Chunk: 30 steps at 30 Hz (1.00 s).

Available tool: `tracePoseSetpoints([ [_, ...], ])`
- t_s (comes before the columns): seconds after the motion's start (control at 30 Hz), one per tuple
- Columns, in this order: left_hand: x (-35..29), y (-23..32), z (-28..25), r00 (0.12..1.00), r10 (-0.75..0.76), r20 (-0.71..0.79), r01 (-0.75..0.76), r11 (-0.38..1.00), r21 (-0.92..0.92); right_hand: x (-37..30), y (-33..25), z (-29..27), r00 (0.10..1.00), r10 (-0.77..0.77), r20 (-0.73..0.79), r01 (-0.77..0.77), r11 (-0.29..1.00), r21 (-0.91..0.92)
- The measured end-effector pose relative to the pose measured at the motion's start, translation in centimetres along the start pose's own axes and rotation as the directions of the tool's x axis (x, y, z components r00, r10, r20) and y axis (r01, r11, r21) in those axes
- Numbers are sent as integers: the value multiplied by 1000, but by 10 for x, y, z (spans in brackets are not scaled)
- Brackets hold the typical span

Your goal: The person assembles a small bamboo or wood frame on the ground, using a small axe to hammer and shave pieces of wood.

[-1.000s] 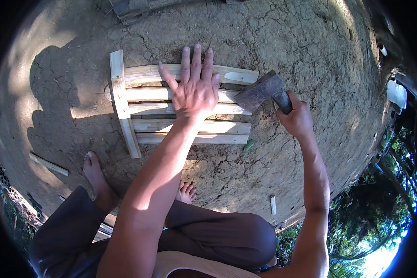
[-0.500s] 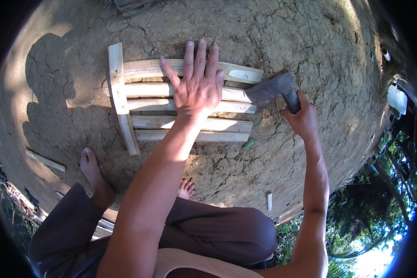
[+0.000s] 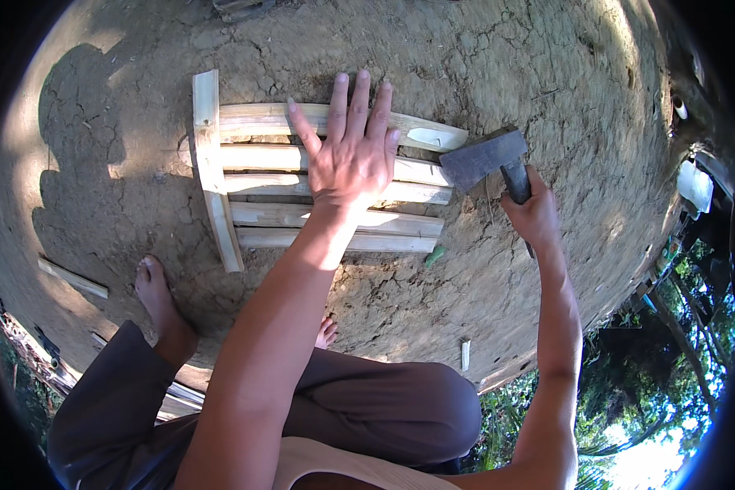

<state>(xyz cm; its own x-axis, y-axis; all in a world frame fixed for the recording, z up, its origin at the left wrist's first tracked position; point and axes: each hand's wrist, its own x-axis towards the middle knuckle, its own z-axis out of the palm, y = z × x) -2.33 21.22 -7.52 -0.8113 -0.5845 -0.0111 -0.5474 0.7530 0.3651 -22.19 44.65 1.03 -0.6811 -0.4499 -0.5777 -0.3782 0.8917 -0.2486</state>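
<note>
My left hand (image 3: 351,167) lies flat with its fingers spread across the upper wooden slats (image 3: 257,155), palm down. Several of these pale split slats lie side by side on the dirt, with narrow gaps between them. At their left ends a wooden crosspiece (image 3: 211,175) runs across the row. My right hand (image 3: 536,211) is closed round the dark handle of a hatchet (image 3: 483,158). Its broad grey metal head is beside the right ends of the middle slats; whether it touches them I cannot tell.
Cracked dry earth (image 3: 580,122) surrounds the slats. A short wood strip (image 3: 73,277) lies at the left near my foot (image 3: 160,302), and a small piece (image 3: 465,354) lies at the lower right. A green leaf (image 3: 434,257) rests below the slats. Foliage (image 3: 629,384) fills the lower right.
The hatchet head has shifted slightly right and down, away from the slat ends, and has turned a little. My left hand stays flat on the slats.
</note>
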Motion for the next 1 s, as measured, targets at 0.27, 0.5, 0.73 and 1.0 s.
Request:
tracePoseSetpoints([
  [0.27,1,0,2,1000,-10,9,10,1000,7,2,-4,-3,997,-76,-5,75,994,-84],
  [0.5,1,1,-2,1000,1,7,-1,1000,25,13,-8,-5,985,-172,21,173,978,-115],
  [0.73,1,3,1,1000,5,-15,-5,1000,15,68,5,-16,752,-654,78,642,702,-308],
  [1.0,2,7,1,1000,-10,-18,9,1000,-14,55,16,-27,730,-683,12,660,701,-271],
])
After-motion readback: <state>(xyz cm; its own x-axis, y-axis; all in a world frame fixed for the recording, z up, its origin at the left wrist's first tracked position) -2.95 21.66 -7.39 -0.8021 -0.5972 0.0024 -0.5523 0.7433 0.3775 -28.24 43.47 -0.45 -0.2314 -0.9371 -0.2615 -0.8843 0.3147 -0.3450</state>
